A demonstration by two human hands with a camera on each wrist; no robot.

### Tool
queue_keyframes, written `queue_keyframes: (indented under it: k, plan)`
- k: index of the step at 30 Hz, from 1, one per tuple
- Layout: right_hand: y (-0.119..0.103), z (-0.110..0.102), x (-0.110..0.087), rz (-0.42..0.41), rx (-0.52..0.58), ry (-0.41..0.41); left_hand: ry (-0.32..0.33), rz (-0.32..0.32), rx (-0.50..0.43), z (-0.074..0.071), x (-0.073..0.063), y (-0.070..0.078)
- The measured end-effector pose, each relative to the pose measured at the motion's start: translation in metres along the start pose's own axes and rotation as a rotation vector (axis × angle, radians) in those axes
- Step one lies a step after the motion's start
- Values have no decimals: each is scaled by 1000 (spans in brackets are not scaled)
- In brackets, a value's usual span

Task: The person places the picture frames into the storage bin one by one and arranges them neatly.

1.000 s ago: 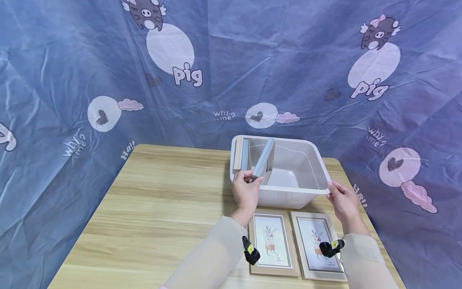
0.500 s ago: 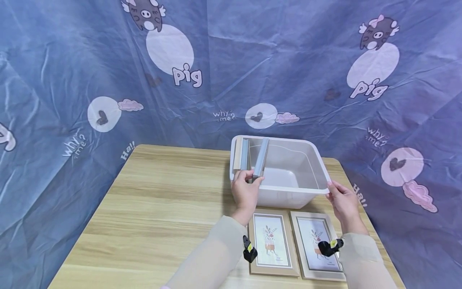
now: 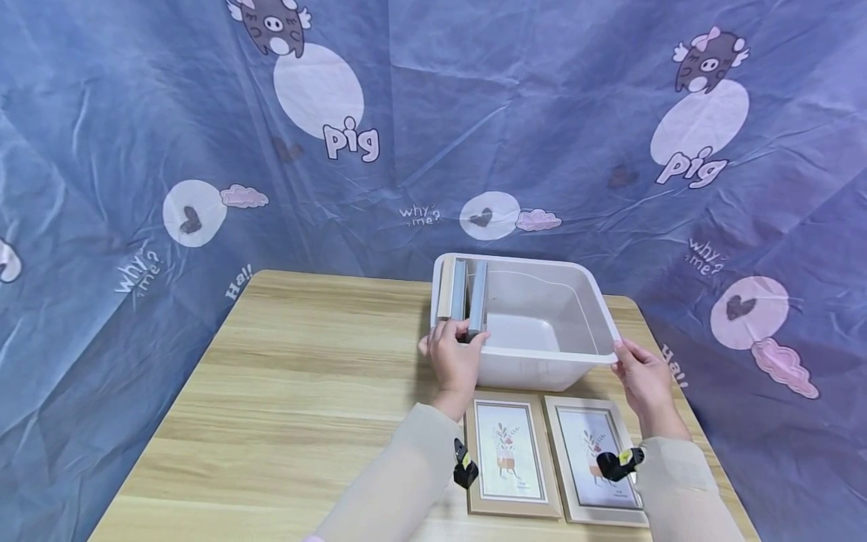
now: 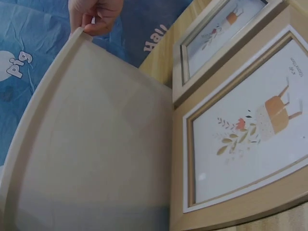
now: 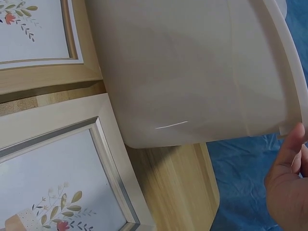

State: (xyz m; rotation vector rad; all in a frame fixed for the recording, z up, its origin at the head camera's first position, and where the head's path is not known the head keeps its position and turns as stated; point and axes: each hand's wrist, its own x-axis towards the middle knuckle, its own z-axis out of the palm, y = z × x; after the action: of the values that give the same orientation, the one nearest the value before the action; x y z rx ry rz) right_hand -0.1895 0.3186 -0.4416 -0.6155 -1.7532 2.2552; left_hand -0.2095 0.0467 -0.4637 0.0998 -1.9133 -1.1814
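Note:
In the head view, my left hand [image 3: 455, 365] is at the near left rim of a light grey plastic bin [image 3: 535, 369]. Its thumb and fingers pinch the near end of a blue picture frame [image 3: 478, 297], which stands on edge inside. Left of that frame, a second blue frame [image 3: 459, 290] and a beige frame [image 3: 447, 286] stand side by side against the bin's left wall. My right hand [image 3: 646, 384] grips the bin's near right corner; the right wrist view shows its thumb [image 5: 291, 144] on the rim. The left wrist view does not show my left hand.
Two picture frames lie face up in front of the bin on the wooden table [image 3: 284, 376]: a tan one [image 3: 511, 455] and a paler one [image 3: 592, 459]. Blue printed cloth [image 3: 379, 75] hangs behind the table and along both sides.
The blue frame in my left hand has swung from a slant to nearly parallel with the others, its far end moving left. My left hand has shifted slightly left; my right hand keeps its place.

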Motion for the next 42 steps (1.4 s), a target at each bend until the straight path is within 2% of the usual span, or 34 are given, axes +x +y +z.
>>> queue_keyframes:
  k: [6,14,20,29,42]
  plan:
    - [0,0,1,3,6,-2,28,9,44,2,-3,-4]
    - [0,-2,2,19,13,-1,20,-12,67,5,-4,-6]
    - [0,-3,3,8,13,-19,39,5,88,5,-2,-7]
    - [0,-2,3,12,24,-30,35,-20,74,8,1,-10]
    - [0,-3,3,17,47,-32,18,5,76,9,0,-13]
